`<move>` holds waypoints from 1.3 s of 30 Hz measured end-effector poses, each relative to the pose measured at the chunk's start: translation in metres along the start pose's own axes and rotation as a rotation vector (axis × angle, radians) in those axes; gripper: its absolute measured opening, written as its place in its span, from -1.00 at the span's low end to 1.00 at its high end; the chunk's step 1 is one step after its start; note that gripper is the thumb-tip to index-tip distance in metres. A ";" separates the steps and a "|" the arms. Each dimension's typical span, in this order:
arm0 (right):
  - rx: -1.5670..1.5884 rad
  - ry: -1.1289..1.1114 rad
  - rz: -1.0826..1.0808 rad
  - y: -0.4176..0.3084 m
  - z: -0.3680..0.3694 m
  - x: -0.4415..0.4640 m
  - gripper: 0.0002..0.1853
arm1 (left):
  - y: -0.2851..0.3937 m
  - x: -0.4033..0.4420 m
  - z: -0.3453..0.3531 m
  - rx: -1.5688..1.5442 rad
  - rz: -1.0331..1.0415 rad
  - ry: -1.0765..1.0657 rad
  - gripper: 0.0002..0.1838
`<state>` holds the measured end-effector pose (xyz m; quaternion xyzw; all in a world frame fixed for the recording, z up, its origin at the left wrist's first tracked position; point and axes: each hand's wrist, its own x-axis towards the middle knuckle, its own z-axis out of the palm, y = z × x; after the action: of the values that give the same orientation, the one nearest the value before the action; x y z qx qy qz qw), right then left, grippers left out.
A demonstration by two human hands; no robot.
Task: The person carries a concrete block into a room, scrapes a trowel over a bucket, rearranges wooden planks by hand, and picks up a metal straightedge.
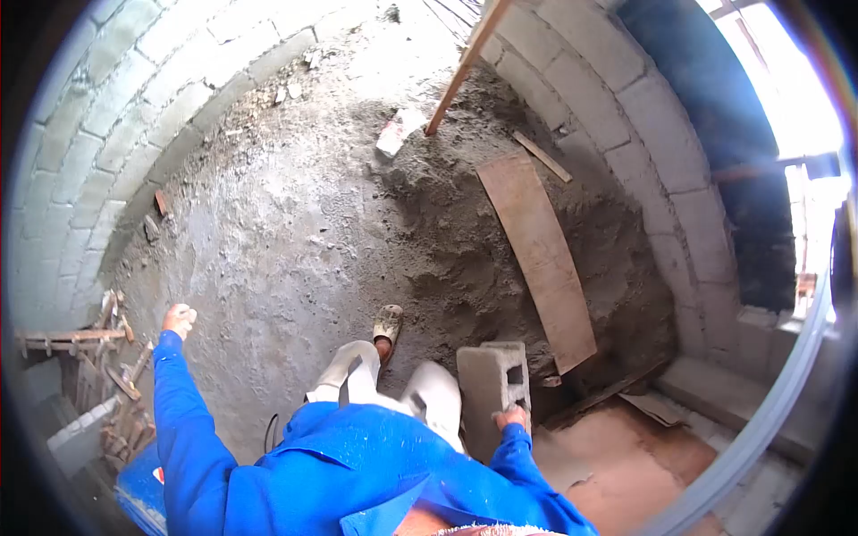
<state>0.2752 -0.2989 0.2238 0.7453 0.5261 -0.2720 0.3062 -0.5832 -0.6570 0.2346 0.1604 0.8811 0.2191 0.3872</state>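
My right hand (512, 417) grips the edge of a grey hollow concrete block (483, 384) beside my right leg. The block is tilted toward my leg, and its hollow openings face right. My fingers curl over its web; part of the grip is hidden. Out to the left, over the floor, my left hand (180, 320) is held away from my body with its fingers curled closed. Nothing shows in it. Both arms wear blue sleeves. One shoe (387, 329) shows on the ground ahead of my light trousers.
Rough cement-covered ground (295, 205) lies between block walls (116, 125). A wooden board (541, 259) rests on a mound at right, near a slanted post (465, 71) and a white bag (400, 131). Scrap wood (116, 384) and a blue container (143, 491) are at left. A pale pipe (760, 429) curves at right.
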 end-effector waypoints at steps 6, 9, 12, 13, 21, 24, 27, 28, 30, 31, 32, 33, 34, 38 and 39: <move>-0.030 0.046 -0.126 -0.176 -0.065 -0.007 -0.30 | 0.042 0.032 -0.081 -0.580 -0.109 0.153 -0.74; -0.052 0.001 -0.291 -0.256 -0.078 0.031 -0.38 | 0.133 0.083 -0.110 -0.461 0.040 0.224 -0.63; -0.170 0.088 -0.447 -0.357 -0.102 0.054 -0.41 | 0.218 0.176 -0.163 -0.390 0.172 0.213 -0.59; -0.258 0.103 -0.535 -0.383 -0.104 0.061 -0.39 | 0.232 0.206 -0.182 -0.387 0.267 0.177 -0.57; 0.051 0.101 -0.383 -0.647 -0.213 0.088 -0.31 | 0.224 0.356 -0.251 -0.080 0.094 0.218 -0.65; 0.136 0.104 -0.288 -0.717 -0.249 0.096 -0.29 | 0.107 0.397 -0.292 -0.170 0.230 0.233 -0.86; 0.118 0.126 -0.242 -0.784 -0.279 0.110 -0.37 | 0.173 0.396 -0.330 -0.340 -0.480 0.149 -0.89; 0.208 0.056 -0.222 -0.800 -0.281 0.120 -0.34 | 0.203 0.407 -0.350 -0.310 -0.476 0.130 -0.89; 0.229 0.162 -0.218 -0.850 -0.287 0.146 -0.29 | 0.282 0.492 -0.358 -0.028 -0.501 -0.026 -0.88; 0.190 0.204 -0.204 -0.855 -0.285 0.143 -0.24 | 0.284 0.560 -0.366 0.288 -0.030 -0.127 -0.83; 0.281 0.122 -0.144 -0.878 -0.309 0.129 -0.25 | 0.285 0.635 -0.378 0.592 0.442 -0.241 -0.73; 0.286 0.111 -0.133 -0.892 -0.313 0.134 -0.25 | 0.361 0.688 -0.361 0.429 0.157 -0.136 -0.64; 0.299 0.128 -0.138 -0.909 -0.322 0.138 -0.26 | 0.469 0.706 -0.346 0.201 0.279 -0.022 -0.61; 0.413 0.062 -0.063 -0.965 -0.344 0.161 -0.27 | 0.786 0.810 -0.298 0.482 0.638 -0.082 -0.63; 0.480 0.059 -0.057 -0.976 -0.348 0.176 -0.28 | 0.846 0.825 -0.286 0.508 0.738 -0.075 -0.62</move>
<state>-0.5710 0.3209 0.1613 0.7892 0.4761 -0.3757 0.0970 -1.2377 0.3622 0.3341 0.5618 0.7761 0.1134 0.2630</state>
